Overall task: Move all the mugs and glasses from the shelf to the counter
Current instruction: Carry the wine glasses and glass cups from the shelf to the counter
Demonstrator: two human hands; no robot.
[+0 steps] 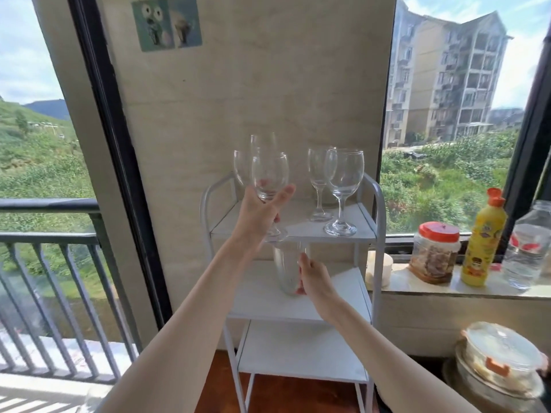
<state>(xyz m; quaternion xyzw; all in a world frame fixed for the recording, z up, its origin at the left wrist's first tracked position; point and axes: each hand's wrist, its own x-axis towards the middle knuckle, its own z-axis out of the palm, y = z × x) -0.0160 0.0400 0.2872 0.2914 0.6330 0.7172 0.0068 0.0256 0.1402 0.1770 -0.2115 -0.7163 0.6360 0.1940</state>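
Hands on two glasses at the white shelf, both glasses standing upright

White three-tier shelf (369, 234) stands against the wall between the windows, with the stone counter (417, 286) to its right, so both glasses must travel rightward. On the top tier the left hand (262, 213) closes around the bowl and stem of a clear wine glass (269, 177), its foot just over the tier's front edge, long axis vertical. One tier lower, the right hand (313, 278), the nearer to the counter, wraps its fingers about a tall clear tumbler (286, 269) resting on the middle tier. Four more wine glasses remain on top: two behind the held one (256, 144), two to the right (343, 186), all transparent and empty.
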